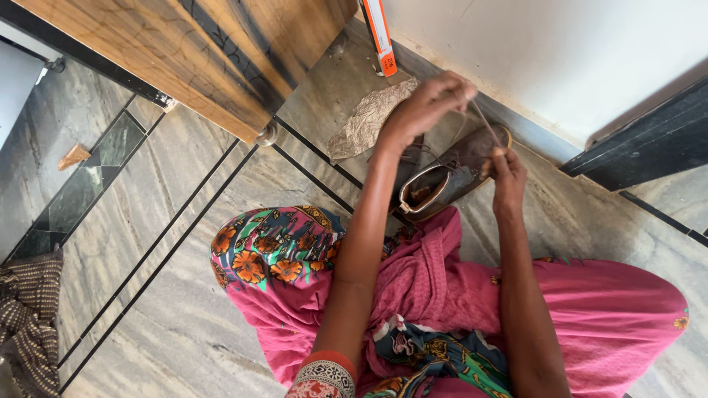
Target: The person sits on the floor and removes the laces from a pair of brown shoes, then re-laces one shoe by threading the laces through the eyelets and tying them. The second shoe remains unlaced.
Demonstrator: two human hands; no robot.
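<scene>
A brown lace-up ankle boot [450, 177] lies on its side on the stone floor in front of my knees. My left hand [426, 107] is raised above the boot, fingers pinched on one end of its thin brown lace [483, 120]. My right hand [508, 177] rests at the boot's upper edge, fingers closed on the other part of the lace. The lace runs taut between the two hands. My lap is covered in pink and flowered cloth [442, 295].
A crumpled piece of brown paper [366, 119] lies on the floor left of the boot. A wooden furniture piece [199, 51] stands at the top left, and a white wall [546, 51] behind. An orange-and-white box [379, 33] leans there. Brown patterned cloth [29, 324] lies far left.
</scene>
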